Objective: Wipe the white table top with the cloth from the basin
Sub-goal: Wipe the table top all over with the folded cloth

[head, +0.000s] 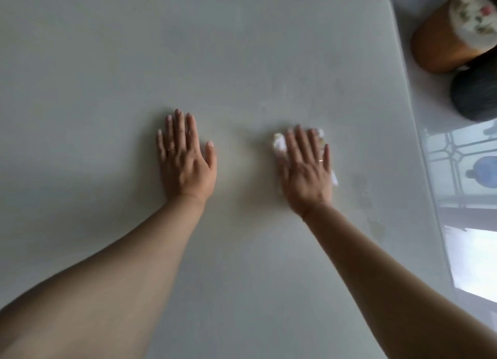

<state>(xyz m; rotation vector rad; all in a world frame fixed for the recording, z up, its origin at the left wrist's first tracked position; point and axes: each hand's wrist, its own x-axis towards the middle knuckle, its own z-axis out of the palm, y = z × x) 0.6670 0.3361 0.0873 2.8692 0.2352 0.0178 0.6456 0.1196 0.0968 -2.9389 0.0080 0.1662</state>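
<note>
The white table top (107, 62) fills most of the head view. My right hand (306, 167) lies flat, palm down, on a small white cloth (279, 143) and presses it against the table right of centre. Bits of the cloth stick out past the fingertips and at the right side of the palm; the rest is hidden under the hand. My left hand (185, 156) rests flat on the bare table to the left, fingers spread a little, holding nothing. Faint marks show on the surface right of the cloth. No basin is in view.
The table's right edge (419, 143) runs diagonally down the right side. Beyond it on the glossy floor stand a brown stool with a floral top (451, 33) and a dark round stool (476, 92). Window reflections shine on the floor at the lower right.
</note>
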